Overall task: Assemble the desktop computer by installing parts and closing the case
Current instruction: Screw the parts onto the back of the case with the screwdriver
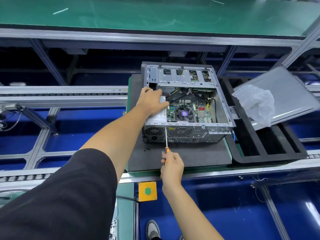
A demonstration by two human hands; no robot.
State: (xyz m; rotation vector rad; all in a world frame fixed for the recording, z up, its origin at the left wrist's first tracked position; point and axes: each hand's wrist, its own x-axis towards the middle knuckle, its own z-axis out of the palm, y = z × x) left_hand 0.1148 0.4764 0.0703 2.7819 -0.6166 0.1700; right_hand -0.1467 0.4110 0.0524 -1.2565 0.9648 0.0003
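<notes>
Pressing flat left hand (152, 101), fingers together, on power supply (156, 116) at case's (223, 108) nine o'clock; right hand (171, 166) gripping screwdriver (166, 144) at six o'clock.

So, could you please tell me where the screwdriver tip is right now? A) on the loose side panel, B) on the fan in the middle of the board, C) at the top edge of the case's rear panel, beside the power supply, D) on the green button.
C: the right hand holds the screwdriver with its tip at the top edge of the case rear panel, by the power supply.
</notes>
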